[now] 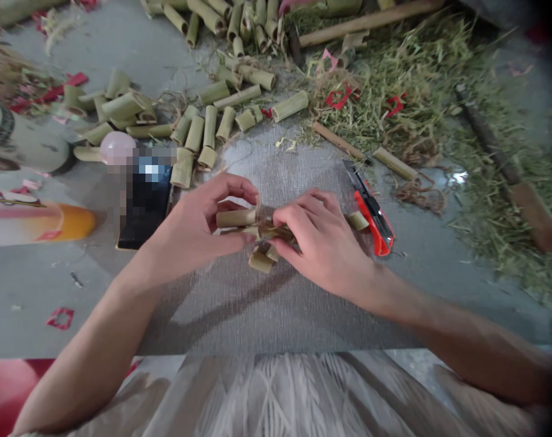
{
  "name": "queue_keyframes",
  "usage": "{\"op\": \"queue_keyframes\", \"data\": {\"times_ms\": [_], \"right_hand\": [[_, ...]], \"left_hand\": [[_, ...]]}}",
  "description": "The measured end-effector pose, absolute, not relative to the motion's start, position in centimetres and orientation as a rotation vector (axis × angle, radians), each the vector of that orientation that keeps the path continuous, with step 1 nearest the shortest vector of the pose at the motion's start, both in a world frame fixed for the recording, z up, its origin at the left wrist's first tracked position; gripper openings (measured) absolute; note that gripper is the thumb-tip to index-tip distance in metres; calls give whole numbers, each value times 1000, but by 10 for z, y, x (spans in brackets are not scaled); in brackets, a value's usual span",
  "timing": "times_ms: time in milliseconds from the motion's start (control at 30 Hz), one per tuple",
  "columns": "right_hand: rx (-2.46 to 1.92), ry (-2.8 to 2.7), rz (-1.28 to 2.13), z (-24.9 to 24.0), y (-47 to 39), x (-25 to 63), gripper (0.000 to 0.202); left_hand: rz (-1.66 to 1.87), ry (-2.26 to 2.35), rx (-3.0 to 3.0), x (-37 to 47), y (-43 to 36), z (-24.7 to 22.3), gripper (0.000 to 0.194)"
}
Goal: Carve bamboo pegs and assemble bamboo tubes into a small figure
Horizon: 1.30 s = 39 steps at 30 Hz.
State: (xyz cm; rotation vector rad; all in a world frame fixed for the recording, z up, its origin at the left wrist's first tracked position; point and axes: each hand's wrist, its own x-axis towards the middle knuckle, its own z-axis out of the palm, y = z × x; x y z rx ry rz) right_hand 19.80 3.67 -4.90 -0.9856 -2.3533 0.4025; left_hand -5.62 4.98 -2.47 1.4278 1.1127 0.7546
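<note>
A small bundle of cut bamboo pieces is between my two hands, just above the table. My left hand curls around its left end, thumb below and fingers above. A brownish strand of what looks like twine runs near the left fingertips. My right hand pinches the bundle's right part, and its fingers cover much of it. Just below the fingers lie short bamboo offcuts. Another short bamboo piece shows beyond the right knuckles. Beside it rests an orange utility knife with its blade out.
Many cut bamboo tubes lie ahead. A black phone and an orange-and-white bottle are at left. Dry grass with red paper scraps covers the right, with a wooden-handled tool on it. Twine lies near the knife.
</note>
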Motion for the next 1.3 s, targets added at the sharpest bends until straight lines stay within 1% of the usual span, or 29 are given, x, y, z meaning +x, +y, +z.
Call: {"op": "queue_keyframes", "data": {"times_ms": [167,333,433,600,733,967,1133,1200,1300], "right_hand": [[-984,-2394,371,-45,39,204,22],[-956,-2430,291,-46,39,205,12],[-949,-2451,207,-45,39,204,19],[-1007,-2515,55,-43,38,197,14],[-1040,-2520,26,-47,39,196,21],[-1031,-2531,-5,-47,37,200,24],[-1012,-2519,12,-47,34,200,20],[-998,-2521,16,-48,34,200,19],[-981,-2521,39,-49,33,201,19]], "left_hand": [[667,1112,1512,-59,49,-32,55],[690,1162,1642,-54,49,-37,51],[662,1154,1688,-50,49,-36,46],[563,1193,1771,-45,48,-29,42],[574,1214,1869,-45,48,-26,38],[549,1211,2079,-41,45,-23,30],[442,1143,2303,-40,43,-24,40],[392,1097,2387,-41,43,-26,35],[328,1098,2470,-43,43,-29,17]]}}
